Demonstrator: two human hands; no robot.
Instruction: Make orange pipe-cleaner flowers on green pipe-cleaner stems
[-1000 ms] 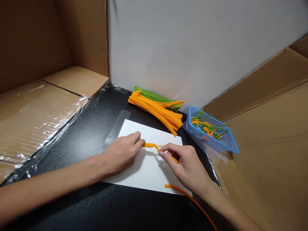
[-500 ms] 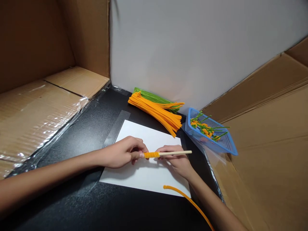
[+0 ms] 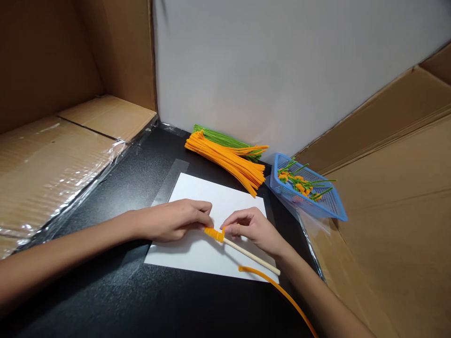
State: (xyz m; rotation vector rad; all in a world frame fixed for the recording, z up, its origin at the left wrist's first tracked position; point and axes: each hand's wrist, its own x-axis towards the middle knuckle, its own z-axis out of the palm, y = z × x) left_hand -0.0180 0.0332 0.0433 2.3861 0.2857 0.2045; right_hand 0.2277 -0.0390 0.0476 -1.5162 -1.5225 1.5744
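Observation:
An orange pipe cleaner [image 3: 214, 234] is coiled round one end of a pale wooden stick [image 3: 252, 256], which slants down to the right over a white sheet of paper [image 3: 197, 190]. My left hand [image 3: 179, 220] is closed on the coiled end, its fingertips hiding the stick's tip. Between thumb and forefinger, my right hand [image 3: 252, 229] pinches the short free end of the coiled pipe cleaner, which stands up from the stick. Nearer me, a loose orange pipe cleaner [image 3: 282, 290] curves across the paper's front edge.
Behind the paper lie a bundle of orange pipe cleaners [image 3: 229, 162] and a green bundle [image 3: 218, 137]. A blue basket [image 3: 334, 213] at the right holds several small orange and green pieces. Cardboard [image 3: 63, 164] borders the black table [image 3: 141, 178], with a pale wall behind.
The stick's bare end has swung down toward me. My right hand has moved off the stick's side and now pinches the pipe cleaner's end, which sticks up. The left hand keeps its hold.

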